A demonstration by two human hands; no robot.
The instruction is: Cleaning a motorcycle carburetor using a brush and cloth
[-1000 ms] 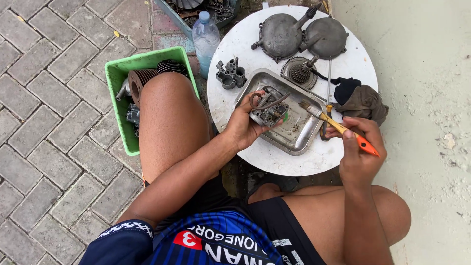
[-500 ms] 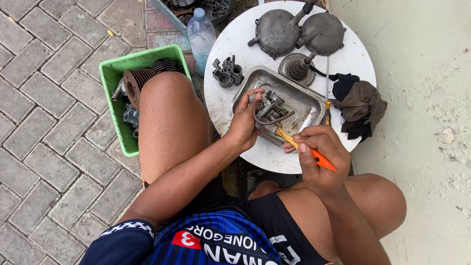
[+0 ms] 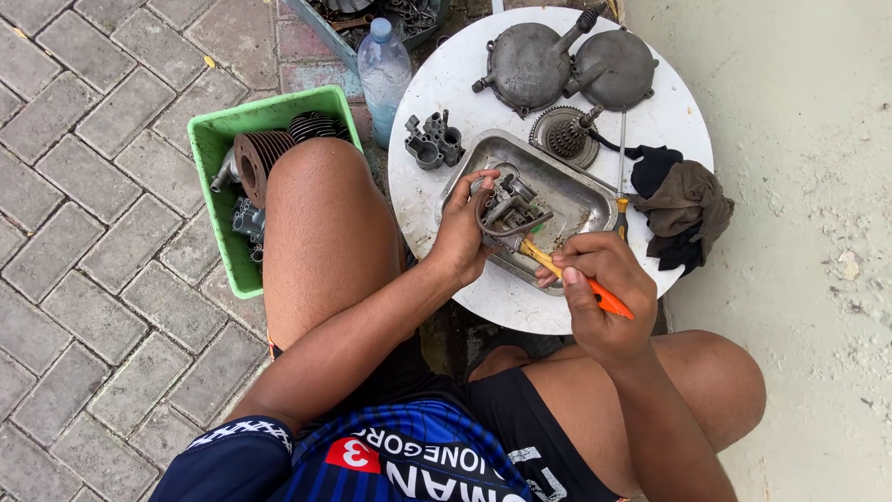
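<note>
From the head view, the left hand [image 3: 462, 232] held a small grey metal engine part [image 3: 508, 212] over the shiny metal tray [image 3: 578, 191] near the front edge of the round white desk [image 3: 437, 98]. The right hand's [image 3: 599, 293] fingers gripped an orange-handled brush [image 3: 576, 282], scrubbing it. Next, it looked like turning the part carefully. A green plastic bin [image 3: 216, 149] sat on grey paving bricks [image 3: 84, 186].

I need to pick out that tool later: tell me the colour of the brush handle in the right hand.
The brush handle is orange at the grip and yellowish toward the head; the head view shows it, held in the right hand.
</note>
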